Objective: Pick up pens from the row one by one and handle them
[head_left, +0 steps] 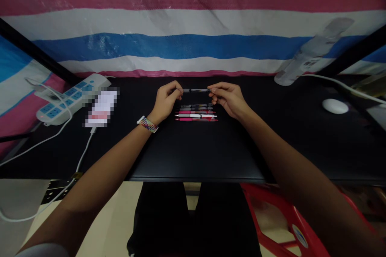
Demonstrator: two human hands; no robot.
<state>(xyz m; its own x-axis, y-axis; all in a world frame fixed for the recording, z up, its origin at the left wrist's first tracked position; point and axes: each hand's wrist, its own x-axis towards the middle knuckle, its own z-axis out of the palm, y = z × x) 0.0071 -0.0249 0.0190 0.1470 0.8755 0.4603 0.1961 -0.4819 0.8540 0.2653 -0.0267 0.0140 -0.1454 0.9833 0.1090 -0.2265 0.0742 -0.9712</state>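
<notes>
A dark pen (pixel 195 90) lies level between my two hands, just beyond a row of pens on the black table (pixel 196 156). My left hand (pixel 167 99) pinches its left end, fingers closed. At its right end, my right hand (pixel 227 97) has thumb and fingers closed on the tip. Nearer to me, several pens lie side by side: dark ones (pixel 196 107), a pink one (pixel 193 112), a white and grey one (pixel 196 116) and another pink one (pixel 194 119). My fingers hide both ends of the held pen.
On the left are a white power strip (pixel 74 98), a blurred phone (pixel 102 107) and its white cable (pixel 85 152). To the right stand a clear bottle (pixel 307 58) and a white mouse (pixel 335 106). A red stool (pixel 283 213) is below the table edge.
</notes>
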